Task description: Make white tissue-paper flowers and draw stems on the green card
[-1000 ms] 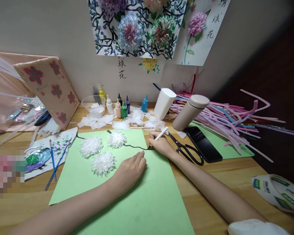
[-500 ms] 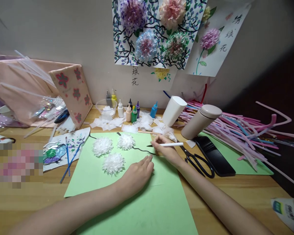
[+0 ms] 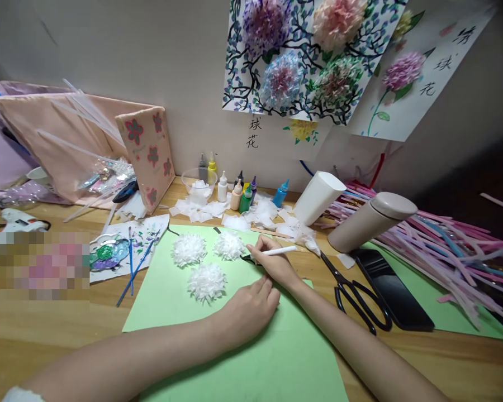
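A white pen [image 3: 281, 250] with a dark tip is pinched in my right hand [image 3: 276, 263], slanting over a sheet of light green paper [image 3: 243, 365]. Its tip meets the paper just right of a white ruffled paper flower [image 3: 229, 245], at a black drawn line [image 3: 247, 258] partly hidden by my fingers. Two more such flowers lie on the sheet, a left one [image 3: 188, 249] and a nearer one [image 3: 207, 282]. My left hand [image 3: 247, 312] rests palm down on the paper below the right one, fingers stretched out and holding nothing.
Black-handled scissors [image 3: 356, 298], a phone [image 3: 394, 290] and a tilted tumbler [image 3: 371, 223] lie right, before many pipe cleaners [image 3: 444, 257]. Paint bottles [image 3: 246, 198] and paper scraps [image 3: 201, 211] line the back. Brushes [image 3: 137, 268] and a glue gun [image 3: 20, 220] are left.
The view has swung, so everything sits farther right in it. My right hand has brought the pen tip left along the line, closer to the upper right flower. My left hand stays on the paper.
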A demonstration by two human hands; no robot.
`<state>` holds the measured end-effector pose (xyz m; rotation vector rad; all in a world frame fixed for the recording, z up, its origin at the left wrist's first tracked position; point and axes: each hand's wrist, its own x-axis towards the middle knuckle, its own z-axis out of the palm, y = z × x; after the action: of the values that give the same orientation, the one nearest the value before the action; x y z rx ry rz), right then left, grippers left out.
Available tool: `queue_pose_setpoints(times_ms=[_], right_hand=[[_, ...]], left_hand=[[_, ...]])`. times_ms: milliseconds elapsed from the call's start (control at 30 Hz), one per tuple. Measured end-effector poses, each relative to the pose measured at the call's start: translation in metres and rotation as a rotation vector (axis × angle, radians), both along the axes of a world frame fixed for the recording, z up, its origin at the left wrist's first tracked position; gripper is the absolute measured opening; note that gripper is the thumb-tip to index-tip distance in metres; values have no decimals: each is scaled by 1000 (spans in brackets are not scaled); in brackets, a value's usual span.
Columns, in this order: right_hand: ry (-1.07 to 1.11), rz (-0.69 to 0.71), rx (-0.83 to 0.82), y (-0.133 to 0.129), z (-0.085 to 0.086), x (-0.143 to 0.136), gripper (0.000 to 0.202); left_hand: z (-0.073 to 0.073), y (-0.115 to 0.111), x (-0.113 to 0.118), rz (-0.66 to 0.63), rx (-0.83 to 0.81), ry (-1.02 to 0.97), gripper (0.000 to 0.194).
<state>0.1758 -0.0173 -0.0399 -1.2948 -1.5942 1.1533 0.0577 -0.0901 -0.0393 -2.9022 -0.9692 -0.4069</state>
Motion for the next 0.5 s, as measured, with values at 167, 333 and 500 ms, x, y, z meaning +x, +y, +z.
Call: queue_pose_setpoints(times_ms=[167,333,500], right_hand=[[-36,13,30,-1,1,0,30],[-59,31,40,0,-1,-1,29],[-117,31,52,0,-1,0,30]], left_hand=[[-2,0,1,12,-10,4,14],[-4,-1,3,24,-8,9,14],[-1,-1,1,16,-25,17,14]])
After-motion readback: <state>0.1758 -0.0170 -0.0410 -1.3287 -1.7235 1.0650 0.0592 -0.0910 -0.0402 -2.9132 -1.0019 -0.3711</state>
